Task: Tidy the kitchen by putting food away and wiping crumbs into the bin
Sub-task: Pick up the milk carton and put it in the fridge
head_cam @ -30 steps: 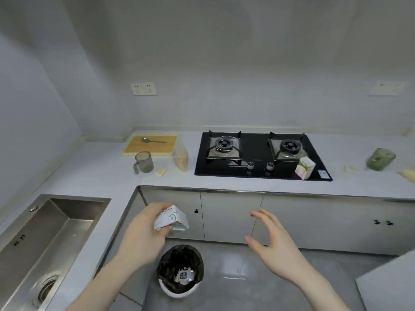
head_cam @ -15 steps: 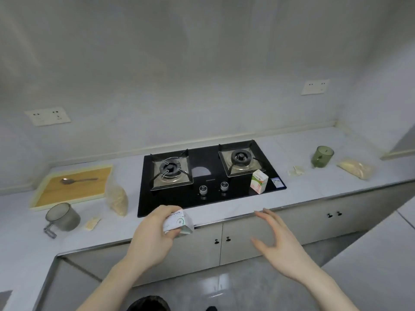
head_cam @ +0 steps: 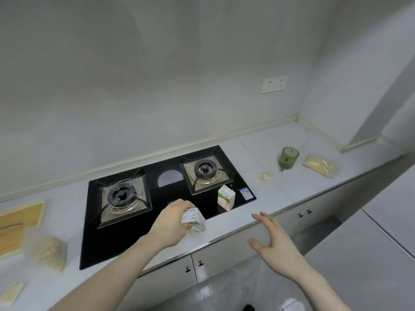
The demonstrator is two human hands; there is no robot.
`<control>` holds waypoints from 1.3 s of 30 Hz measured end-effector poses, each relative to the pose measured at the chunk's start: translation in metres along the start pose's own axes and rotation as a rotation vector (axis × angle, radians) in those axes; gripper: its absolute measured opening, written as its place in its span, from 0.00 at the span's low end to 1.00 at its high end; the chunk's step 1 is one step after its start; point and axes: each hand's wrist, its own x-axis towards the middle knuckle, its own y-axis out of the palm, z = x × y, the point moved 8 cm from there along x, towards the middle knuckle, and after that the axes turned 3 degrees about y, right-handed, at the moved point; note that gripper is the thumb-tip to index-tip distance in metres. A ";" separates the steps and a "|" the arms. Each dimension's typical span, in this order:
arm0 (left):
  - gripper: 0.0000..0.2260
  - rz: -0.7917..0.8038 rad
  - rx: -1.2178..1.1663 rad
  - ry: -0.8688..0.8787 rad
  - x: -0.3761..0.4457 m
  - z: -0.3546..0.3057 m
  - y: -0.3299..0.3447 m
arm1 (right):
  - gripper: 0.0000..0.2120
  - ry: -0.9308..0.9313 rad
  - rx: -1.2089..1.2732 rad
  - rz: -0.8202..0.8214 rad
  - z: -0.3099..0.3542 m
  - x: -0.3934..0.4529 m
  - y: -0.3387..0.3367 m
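Observation:
My left hand [head_cam: 171, 223] grips a small white packet with a green mark [head_cam: 193, 219] above the front edge of the black gas hob [head_cam: 161, 212]. My right hand [head_cam: 275, 242] hovers open over the counter's front edge, fingers spread, holding nothing. A white and green carton [head_cam: 226, 200] stands upright on the hob's right front corner. A clear bag of pale food [head_cam: 320, 165] lies at the far right of the counter, and another such bag [head_cam: 48, 252] lies left of the hob. Small pale scraps [head_cam: 263, 176] sit right of the hob. The bin is out of view.
A green glass mug [head_cam: 288, 157] stands beside the right bag. A wooden cutting board [head_cam: 19, 218] lies at the left edge, and a pale scrap [head_cam: 11, 294] lies at the lower left. White cabinet doors [head_cam: 224, 263] run under the counter. A white surface [head_cam: 377, 254] fills the right foreground.
The view has swung right and upward, away from the sink and bin, toward the hob and right counter. My left hand, still gripping the packet, has come over the hob's front edge.

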 end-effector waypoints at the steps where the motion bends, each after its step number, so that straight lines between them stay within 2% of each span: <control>1: 0.18 0.011 -0.004 -0.009 0.011 -0.003 0.007 | 0.29 0.005 0.003 0.014 -0.004 0.008 -0.004; 7: 0.17 0.060 -0.067 -0.094 0.075 -0.007 0.044 | 0.28 -0.012 0.042 0.096 -0.026 0.064 -0.021; 12: 0.18 0.106 0.034 -0.126 0.114 -0.007 0.072 | 0.28 0.017 0.020 0.165 -0.045 0.100 -0.021; 23: 0.22 0.275 0.161 -0.025 0.168 0.002 0.118 | 0.30 0.148 -0.006 0.216 -0.071 0.140 -0.002; 29: 0.36 0.294 -0.021 -0.068 0.174 0.034 0.120 | 0.34 0.234 0.015 0.237 -0.070 0.171 0.031; 36: 0.46 0.314 -0.014 -0.063 0.194 0.051 0.117 | 0.49 0.372 0.128 0.305 -0.064 0.202 0.071; 39: 0.46 0.364 -0.009 0.001 0.199 0.037 0.125 | 0.45 0.431 0.112 0.345 -0.064 0.205 0.079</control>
